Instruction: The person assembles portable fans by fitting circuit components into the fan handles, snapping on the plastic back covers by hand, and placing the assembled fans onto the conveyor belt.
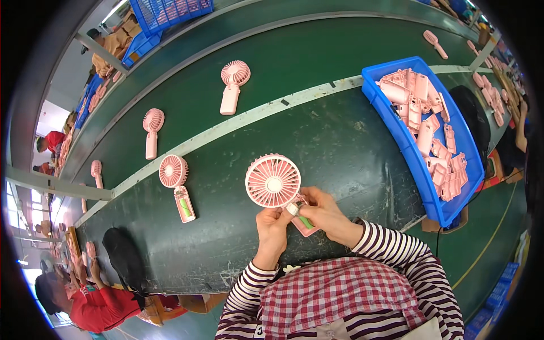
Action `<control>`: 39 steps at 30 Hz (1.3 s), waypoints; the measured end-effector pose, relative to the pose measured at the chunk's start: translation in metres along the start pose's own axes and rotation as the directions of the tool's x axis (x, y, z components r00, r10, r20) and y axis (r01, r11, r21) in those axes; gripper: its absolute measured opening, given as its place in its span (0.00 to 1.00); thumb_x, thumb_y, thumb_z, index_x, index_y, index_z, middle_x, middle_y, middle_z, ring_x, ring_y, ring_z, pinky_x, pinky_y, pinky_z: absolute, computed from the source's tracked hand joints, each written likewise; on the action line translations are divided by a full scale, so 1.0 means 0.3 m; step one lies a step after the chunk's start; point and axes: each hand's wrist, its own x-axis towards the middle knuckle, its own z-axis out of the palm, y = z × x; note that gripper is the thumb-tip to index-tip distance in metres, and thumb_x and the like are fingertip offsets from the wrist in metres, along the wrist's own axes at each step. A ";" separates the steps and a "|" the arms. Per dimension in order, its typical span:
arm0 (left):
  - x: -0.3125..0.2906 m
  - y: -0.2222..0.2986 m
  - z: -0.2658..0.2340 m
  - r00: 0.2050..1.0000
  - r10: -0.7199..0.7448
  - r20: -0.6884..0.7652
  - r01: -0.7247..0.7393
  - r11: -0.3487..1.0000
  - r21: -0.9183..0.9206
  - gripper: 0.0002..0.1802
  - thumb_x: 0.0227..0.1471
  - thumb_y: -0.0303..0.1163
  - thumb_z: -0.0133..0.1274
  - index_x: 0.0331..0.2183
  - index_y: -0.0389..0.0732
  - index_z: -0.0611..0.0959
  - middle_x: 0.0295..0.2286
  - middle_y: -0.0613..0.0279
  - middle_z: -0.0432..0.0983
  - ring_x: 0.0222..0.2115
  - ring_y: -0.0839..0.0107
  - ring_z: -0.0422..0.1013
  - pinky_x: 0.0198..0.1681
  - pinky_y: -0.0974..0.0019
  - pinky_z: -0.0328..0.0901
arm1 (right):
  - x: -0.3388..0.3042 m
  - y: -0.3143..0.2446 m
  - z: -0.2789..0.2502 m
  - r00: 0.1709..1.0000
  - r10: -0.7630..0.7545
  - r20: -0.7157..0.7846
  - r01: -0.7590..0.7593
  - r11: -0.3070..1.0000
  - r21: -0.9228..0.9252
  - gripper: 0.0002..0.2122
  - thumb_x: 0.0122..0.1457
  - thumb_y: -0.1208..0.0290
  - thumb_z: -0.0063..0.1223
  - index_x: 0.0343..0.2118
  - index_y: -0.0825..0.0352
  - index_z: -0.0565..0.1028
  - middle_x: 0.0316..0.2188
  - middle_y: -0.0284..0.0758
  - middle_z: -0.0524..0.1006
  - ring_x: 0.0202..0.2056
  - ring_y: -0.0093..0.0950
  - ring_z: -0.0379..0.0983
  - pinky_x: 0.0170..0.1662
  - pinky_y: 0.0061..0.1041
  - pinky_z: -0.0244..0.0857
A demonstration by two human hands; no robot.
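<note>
Both hands grip one pink handheld fan above the dark green table: left hand pinches its neck, right hand closes on its open handle with a green battery.

Dark green work table, open pink fan, blue tray of pink shells, green conveyor belt, pink fans

I saw both hands meet over the near edge of the green bench, holding a pink handheld fan with its handle open on a green cell. The left hand gripped below the head; the right hand pinched the handle. Another open fan lay left, a blue tray of pink shells right.
</note>
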 end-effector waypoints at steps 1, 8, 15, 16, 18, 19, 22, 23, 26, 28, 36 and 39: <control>0.001 0.003 0.002 1.000 0.001 0.001 -0.001 1.000 -0.001 0.12 0.49 0.22 0.49 0.38 0.30 0.75 0.33 0.57 0.75 0.32 0.72 0.72 0.34 0.69 0.67 | 0.000 0.001 -0.001 1.000 -0.001 -0.001 0.001 1.000 -0.002 0.25 0.49 0.73 0.51 0.49 0.79 0.61 0.40 0.43 0.71 0.39 0.26 0.69 0.40 0.22 0.64; 0.031 0.054 0.004 0.992 -0.084 -0.094 0.074 0.992 -0.104 0.10 0.50 0.22 0.48 0.36 0.30 0.76 0.31 0.58 0.75 0.29 0.74 0.72 0.33 0.72 0.68 | -0.027 0.036 -0.039 0.852 -0.522 0.047 0.514 0.813 -0.275 0.31 0.48 0.78 0.49 0.56 0.67 0.53 0.46 0.42 0.69 0.47 0.31 0.66 0.49 0.30 0.59; 0.029 0.041 -0.011 0.983 -0.140 -0.122 0.133 0.989 -0.068 0.09 0.49 0.22 0.49 0.35 0.31 0.77 0.27 0.62 0.75 0.24 0.79 0.69 0.28 0.77 0.65 | -0.034 0.058 -0.042 0.782 -0.608 0.138 0.623 0.752 -0.215 0.29 0.50 0.79 0.47 0.56 0.67 0.52 0.46 0.42 0.70 0.47 0.32 0.67 0.49 0.31 0.59; 0.028 0.041 -0.013 0.981 -0.144 -0.128 0.139 0.989 -0.047 0.09 0.49 0.23 0.50 0.35 0.31 0.78 0.26 0.63 0.74 0.23 0.81 0.67 0.26 0.78 0.63 | -0.033 0.057 -0.042 0.773 -0.620 0.138 0.633 0.738 -0.233 0.28 0.50 0.79 0.47 0.56 0.68 0.53 0.45 0.43 0.71 0.46 0.33 0.68 0.49 0.31 0.60; 0.027 0.041 -0.016 0.979 -0.146 -0.143 0.141 0.989 -0.043 0.09 0.48 0.23 0.50 0.35 0.31 0.78 0.26 0.63 0.74 0.22 0.82 0.66 0.25 0.78 0.62 | -0.032 0.055 -0.038 0.714 -0.681 0.164 0.690 0.644 -0.331 0.26 0.49 0.79 0.48 0.54 0.69 0.56 0.43 0.43 0.71 0.44 0.34 0.70 0.47 0.31 0.62; 0.030 0.042 -0.016 0.977 -0.150 -0.152 0.146 0.989 -0.038 0.09 0.48 0.23 0.51 0.34 0.31 0.79 0.25 0.64 0.74 0.21 0.83 0.65 0.23 0.79 0.61 | -0.029 0.051 -0.039 0.650 -0.734 0.195 0.731 0.535 -0.424 0.25 0.48 0.79 0.48 0.51 0.71 0.59 0.42 0.44 0.72 0.41 0.35 0.71 0.46 0.32 0.63; 0.033 0.059 -0.019 0.970 -0.206 -0.131 0.201 0.978 -0.049 0.09 0.47 0.22 0.50 0.34 0.32 0.79 0.25 0.64 0.74 0.21 0.83 0.65 0.23 0.78 0.62 | -0.034 0.022 -0.062 0.669 -0.608 0.428 0.706 0.338 -0.623 0.21 0.46 0.78 0.51 0.45 0.73 0.65 0.38 0.44 0.73 0.36 0.36 0.72 0.43 0.33 0.65; 0.034 0.062 -0.022 0.970 -0.205 -0.131 0.200 0.979 -0.049 0.09 0.47 0.22 0.50 0.34 0.32 0.79 0.25 0.64 0.74 0.21 0.83 0.65 0.23 0.78 0.62 | -0.023 0.019 -0.069 0.668 -0.608 0.429 0.706 0.337 -0.623 0.21 0.46 0.78 0.51 0.45 0.73 0.65 0.38 0.44 0.73 0.36 0.36 0.72 0.43 0.33 0.65; 0.048 0.062 -0.018 0.964 -0.259 -0.055 0.258 0.966 -0.031 0.09 0.47 0.21 0.49 0.34 0.32 0.79 0.26 0.63 0.74 0.22 0.80 0.68 0.25 0.76 0.64 | -0.005 0.011 -0.103 0.383 -0.709 0.592 0.803 -0.062 -0.593 0.19 0.43 0.75 0.53 0.41 0.72 0.68 0.36 0.43 0.73 0.33 0.35 0.71 0.42 0.34 0.65; 0.040 0.052 -0.028 0.953 -0.302 -0.020 0.303 0.950 0.074 0.10 0.47 0.24 0.50 0.34 0.30 0.78 0.30 0.59 0.75 0.28 0.74 0.72 0.30 0.72 0.67 | -0.024 -0.016 -0.135 0.243 -0.604 0.759 0.828 -0.278 -0.487 0.19 0.43 0.73 0.53 0.40 0.71 0.69 0.36 0.43 0.72 0.35 0.34 0.70 0.42 0.34 0.63; -0.005 0.051 -0.021 0.946 -0.324 0.023 0.318 0.936 0.150 0.09 0.44 0.19 0.49 0.31 0.29 0.78 0.27 0.58 0.76 0.25 0.73 0.72 0.27 0.73 0.66 | -0.013 -0.039 -0.155 0.040 -0.275 0.961 0.894 -0.421 -0.157 0.17 0.50 0.67 0.42 0.42 0.71 0.68 0.31 0.36 0.69 0.34 0.28 0.65 0.37 0.27 0.56; -0.019 0.026 -0.012 0.937 -0.345 0.048 0.337 0.932 0.134 0.09 0.43 0.16 0.48 0.31 0.29 0.78 0.27 0.58 0.76 0.24 0.73 0.72 0.26 0.73 0.66 | -0.040 -0.030 -0.168 0.027 -0.300 0.954 0.885 -0.436 -0.162 0.18 0.50 0.66 0.44 0.43 0.70 0.68 0.32 0.35 0.70 0.35 0.29 0.66 0.39 0.29 0.57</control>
